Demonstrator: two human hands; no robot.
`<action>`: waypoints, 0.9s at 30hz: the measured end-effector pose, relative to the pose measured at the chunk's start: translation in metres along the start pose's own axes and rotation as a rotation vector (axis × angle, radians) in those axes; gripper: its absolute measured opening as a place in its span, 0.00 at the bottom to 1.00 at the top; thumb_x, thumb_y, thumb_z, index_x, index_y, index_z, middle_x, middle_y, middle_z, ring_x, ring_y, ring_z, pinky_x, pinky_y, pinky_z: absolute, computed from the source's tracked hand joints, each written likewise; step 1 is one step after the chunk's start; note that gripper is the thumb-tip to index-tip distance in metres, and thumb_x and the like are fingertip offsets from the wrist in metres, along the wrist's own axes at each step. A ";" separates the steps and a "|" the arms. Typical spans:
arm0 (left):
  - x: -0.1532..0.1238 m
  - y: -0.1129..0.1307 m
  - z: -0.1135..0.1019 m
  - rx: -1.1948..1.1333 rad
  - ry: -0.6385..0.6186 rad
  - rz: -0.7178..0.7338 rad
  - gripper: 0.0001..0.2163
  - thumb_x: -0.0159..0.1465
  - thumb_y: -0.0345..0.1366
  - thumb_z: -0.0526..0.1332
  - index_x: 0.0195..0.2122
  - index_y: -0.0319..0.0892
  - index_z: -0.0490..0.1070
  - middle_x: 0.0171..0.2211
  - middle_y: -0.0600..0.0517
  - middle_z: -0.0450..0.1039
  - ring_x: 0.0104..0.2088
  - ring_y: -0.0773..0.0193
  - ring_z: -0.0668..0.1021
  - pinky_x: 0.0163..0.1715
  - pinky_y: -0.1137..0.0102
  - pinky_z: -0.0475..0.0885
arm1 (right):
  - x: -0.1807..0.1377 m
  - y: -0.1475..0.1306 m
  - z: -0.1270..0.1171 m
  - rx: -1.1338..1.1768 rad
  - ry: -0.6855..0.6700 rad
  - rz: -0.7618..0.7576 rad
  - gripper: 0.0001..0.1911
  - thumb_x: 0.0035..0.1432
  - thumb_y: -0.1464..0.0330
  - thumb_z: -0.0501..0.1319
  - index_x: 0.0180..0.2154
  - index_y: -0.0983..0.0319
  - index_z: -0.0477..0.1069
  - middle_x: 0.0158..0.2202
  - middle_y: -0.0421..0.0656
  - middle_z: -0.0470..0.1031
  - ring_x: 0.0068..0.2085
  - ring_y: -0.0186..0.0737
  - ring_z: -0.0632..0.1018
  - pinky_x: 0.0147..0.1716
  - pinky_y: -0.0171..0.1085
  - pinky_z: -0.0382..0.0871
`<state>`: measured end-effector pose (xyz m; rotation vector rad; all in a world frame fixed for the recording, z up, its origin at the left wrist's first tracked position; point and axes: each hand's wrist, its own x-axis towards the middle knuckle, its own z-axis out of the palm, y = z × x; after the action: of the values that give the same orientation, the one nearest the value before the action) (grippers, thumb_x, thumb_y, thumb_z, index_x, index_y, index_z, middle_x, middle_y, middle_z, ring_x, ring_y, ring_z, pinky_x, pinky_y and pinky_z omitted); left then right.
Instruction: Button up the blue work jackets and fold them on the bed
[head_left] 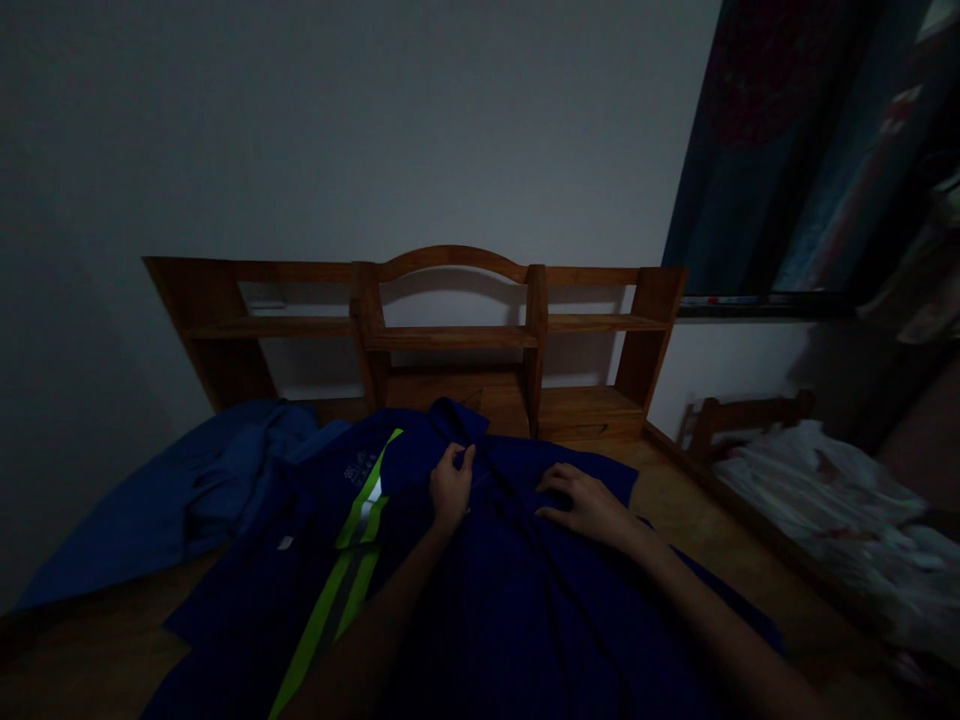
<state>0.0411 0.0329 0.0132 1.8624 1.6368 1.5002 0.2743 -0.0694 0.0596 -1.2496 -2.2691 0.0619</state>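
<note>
A dark blue jacket lies spread on a wooden board, its collar at the far end and its near part running out of view below. The left hand is over the jacket just below the collar, thumb and forefinger brought close to each other; in the dim light I cannot tell whether they pinch any cloth. The right hand is over the right part of the jacket, its fingers curved and parted from the thumb with a gap between; whether the fingertips touch the cloth is unclear. On the jacket's left part runs a yellow-green strip with a grey middle, beside a small printed mark, and a white tag shows further left. A lighter blue cloth lies in folds along the jacket's left side. Beyond the jacket stands a wooden shelf against a pale wall. Well to the jacket's right are whitish plastic bags, and a window sits beyond and above it.
</note>
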 end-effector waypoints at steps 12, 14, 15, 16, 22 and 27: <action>-0.039 0.054 0.000 -0.054 -0.356 0.673 0.20 0.63 0.25 0.46 0.56 0.46 0.60 0.54 0.49 0.62 0.55 0.63 0.64 0.56 0.62 0.61 | 0.021 0.013 0.032 0.038 0.334 0.104 0.06 0.60 0.69 0.52 0.37 0.60 0.67 0.40 0.45 0.66 0.41 0.38 0.70 0.41 0.36 0.65; -0.043 0.056 0.004 -0.096 -0.409 0.684 0.20 0.64 0.27 0.48 0.57 0.46 0.58 0.55 0.49 0.60 0.57 0.63 0.62 0.58 0.62 0.60 | 0.019 0.010 0.027 0.073 0.430 0.099 0.07 0.60 0.69 0.52 0.37 0.59 0.68 0.42 0.46 0.66 0.44 0.40 0.70 0.45 0.38 0.65; -0.044 0.057 0.004 -0.108 -0.414 0.686 0.19 0.64 0.28 0.48 0.57 0.45 0.57 0.56 0.49 0.60 0.58 0.63 0.61 0.58 0.62 0.59 | 0.019 0.008 0.025 0.086 0.457 0.094 0.07 0.60 0.68 0.52 0.37 0.59 0.68 0.42 0.46 0.66 0.45 0.40 0.69 0.46 0.38 0.64; -0.045 0.058 0.004 -0.118 -0.413 0.680 0.18 0.65 0.29 0.49 0.56 0.44 0.58 0.55 0.48 0.60 0.58 0.62 0.61 0.58 0.61 0.59 | 0.019 0.006 0.024 0.097 0.470 0.087 0.07 0.60 0.68 0.53 0.37 0.59 0.68 0.42 0.46 0.65 0.46 0.41 0.69 0.47 0.38 0.64; -0.046 0.062 -0.003 -0.129 -0.388 0.558 0.11 0.67 0.34 0.47 0.46 0.43 0.64 0.43 0.47 0.65 0.46 0.62 0.69 0.50 0.64 0.65 | 0.020 -0.001 0.027 0.141 0.409 0.064 0.06 0.59 0.68 0.53 0.36 0.60 0.68 0.41 0.46 0.66 0.43 0.39 0.70 0.45 0.37 0.66; -0.045 0.056 -0.002 -0.099 -0.365 0.549 0.08 0.66 0.34 0.50 0.42 0.42 0.66 0.40 0.48 0.65 0.43 0.62 0.69 0.47 0.66 0.65 | 0.019 -0.002 0.029 0.161 0.363 0.046 0.05 0.57 0.71 0.54 0.36 0.60 0.67 0.41 0.45 0.66 0.44 0.39 0.70 0.45 0.37 0.64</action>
<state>0.0800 -0.0249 0.0316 2.4715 0.9153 1.2688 0.2505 -0.0490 0.0440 -1.1264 -1.8858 0.0305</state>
